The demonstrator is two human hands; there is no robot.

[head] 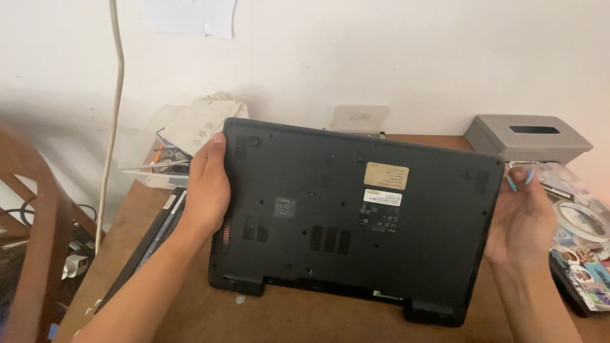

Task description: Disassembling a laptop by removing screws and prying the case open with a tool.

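Note:
A black laptop [356,216] is held bottom side up above a brown wooden table [298,317]. Its underside shows vent slots, screw holes and two stickers, with an empty battery bay along the near edge. My left hand [206,184] grips the laptop's left edge, thumb over the top corner. My right hand [521,213] holds the right edge, fingers behind the case, with small blue items pinched at the fingertips.
A clear plastic box [159,165] with tools and papers sits at the back left. A grey tissue box [527,136] stands back right. A tape roll [581,219] and printed cards lie at right. A flat dark object [152,235] lies under my left arm. A wooden chair [32,235] stands at left.

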